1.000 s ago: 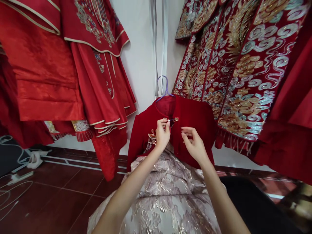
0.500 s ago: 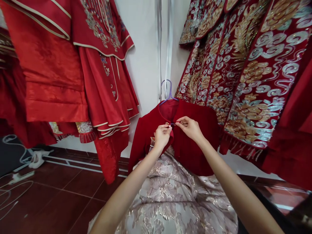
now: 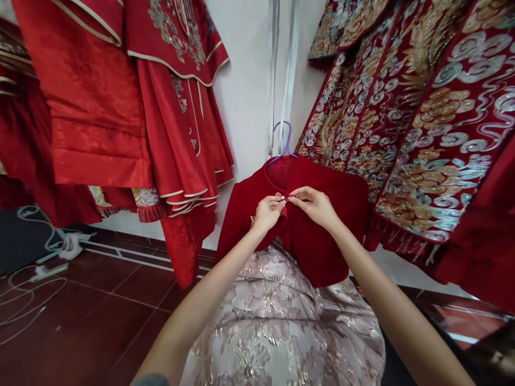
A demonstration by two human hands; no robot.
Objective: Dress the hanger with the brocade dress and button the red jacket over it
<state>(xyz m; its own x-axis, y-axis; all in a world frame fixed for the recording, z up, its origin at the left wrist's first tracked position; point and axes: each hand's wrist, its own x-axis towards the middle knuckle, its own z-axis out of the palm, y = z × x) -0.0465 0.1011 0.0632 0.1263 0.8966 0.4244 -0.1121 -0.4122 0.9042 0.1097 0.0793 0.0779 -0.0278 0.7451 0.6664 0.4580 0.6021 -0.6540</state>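
A dark red jacket [image 3: 322, 236] hangs on a purple hanger [image 3: 286, 143] in front of me, with its neckline facing me. At the top of its front opening, my left hand [image 3: 269, 214] pinches the small neck clasp from the left side. My right hand [image 3: 314, 206] pinches the other side of that clasp, fingertips almost touching those of the left. The clasp itself is mostly hidden by the fingers. A beaded ornament [image 3: 278, 194] shows just above the left fingertips. Below the jacket spreads a pale metallic floral skirt [image 3: 277, 321].
Red garments with cream piping [image 3: 173, 134] hang at left. A heavily embroidered red garment [image 3: 426, 128] hangs at right. White straps [image 3: 290, 64] run down to the hanger. White cables [image 3: 28, 300] and a power strip [image 3: 49, 272] lie on the tiled floor [image 3: 104, 316].
Both hands have drawn closer together at the neckline, and the gap between the fingertips has narrowed. The view has shifted slightly, so the hanging garments appear further right and higher.
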